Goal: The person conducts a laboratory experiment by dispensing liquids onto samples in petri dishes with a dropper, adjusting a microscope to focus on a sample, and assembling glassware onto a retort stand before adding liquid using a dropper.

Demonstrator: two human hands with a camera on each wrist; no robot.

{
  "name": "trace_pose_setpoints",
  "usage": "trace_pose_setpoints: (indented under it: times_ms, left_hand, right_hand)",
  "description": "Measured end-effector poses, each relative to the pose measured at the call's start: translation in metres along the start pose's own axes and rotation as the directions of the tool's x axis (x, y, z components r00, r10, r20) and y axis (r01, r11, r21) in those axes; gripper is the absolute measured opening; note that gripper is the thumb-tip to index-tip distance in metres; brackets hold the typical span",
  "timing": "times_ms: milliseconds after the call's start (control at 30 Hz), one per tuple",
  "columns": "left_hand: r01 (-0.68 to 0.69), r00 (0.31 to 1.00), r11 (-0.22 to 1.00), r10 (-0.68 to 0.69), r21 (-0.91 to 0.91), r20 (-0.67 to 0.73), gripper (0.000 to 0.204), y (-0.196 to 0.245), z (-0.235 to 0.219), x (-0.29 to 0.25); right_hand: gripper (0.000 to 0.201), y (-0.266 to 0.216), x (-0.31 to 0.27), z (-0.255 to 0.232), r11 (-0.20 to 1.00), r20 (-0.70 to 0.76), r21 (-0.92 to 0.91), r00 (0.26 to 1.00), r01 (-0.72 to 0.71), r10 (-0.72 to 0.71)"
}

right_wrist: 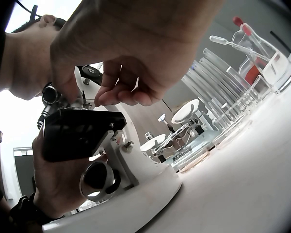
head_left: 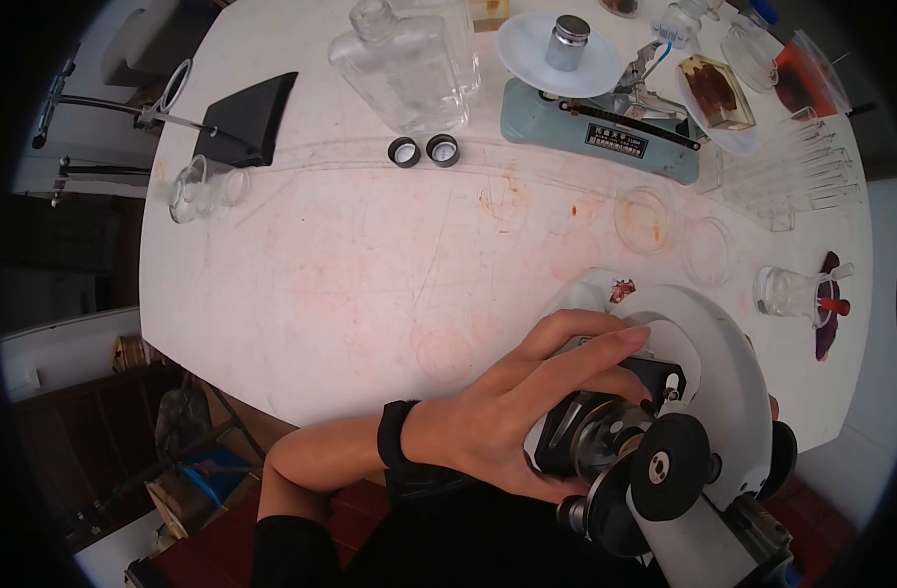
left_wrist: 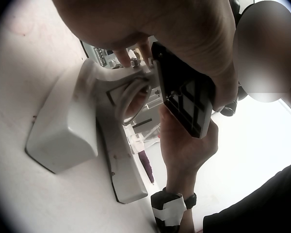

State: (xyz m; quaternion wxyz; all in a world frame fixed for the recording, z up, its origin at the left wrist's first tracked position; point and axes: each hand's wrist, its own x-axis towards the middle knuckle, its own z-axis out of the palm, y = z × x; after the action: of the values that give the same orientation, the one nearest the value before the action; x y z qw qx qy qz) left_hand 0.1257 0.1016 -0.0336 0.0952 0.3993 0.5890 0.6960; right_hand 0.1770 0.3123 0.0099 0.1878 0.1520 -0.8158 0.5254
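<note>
A white microscope (head_left: pixel 723 343) with black knobs stands at the table's near right edge. My left hand (head_left: pixel 527 402) spans its black stage (right_wrist: pixel 82 133), thumb at the near side and fingers across the far side, close round the objective lenses. In the right wrist view my right hand (right_wrist: pixel 131 58) is over the stage, its fingers curled. A thin clear piece (right_wrist: pixel 88 103) shows between its thumb and index finger, by the lenses. The microscope hides nearly all of this hand in the head view. Under the stage, the round mirror (left_wrist: pixel 135 101) shows in the left wrist view.
A balance (head_left: pixel 595 127) bears a metal weight (head_left: pixel 568 44). Beyond the microscope are a test tube rack (head_left: pixel 781 181), petri dishes (head_left: pixel 646 220) and a beaker (head_left: pixel 786 291) with droppers. Bottles (head_left: pixel 399 69), two black caps (head_left: pixel 443 150) and small glassware (head_left: pixel 189 191) stand farther left.
</note>
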Motion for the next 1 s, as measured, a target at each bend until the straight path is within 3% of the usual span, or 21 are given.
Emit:
trace_pose_setpoints:
  times_ms: [1000]
  left_hand:
    - [-0.003,1.0,1.0,0.003,-0.007,0.007,0.104,-0.0013,-0.0009,-0.0004]
  right_hand:
    - [0.027,0.0007,0.001,0.0005,1.0,-0.004,0.015,1.0,-0.009,0.009]
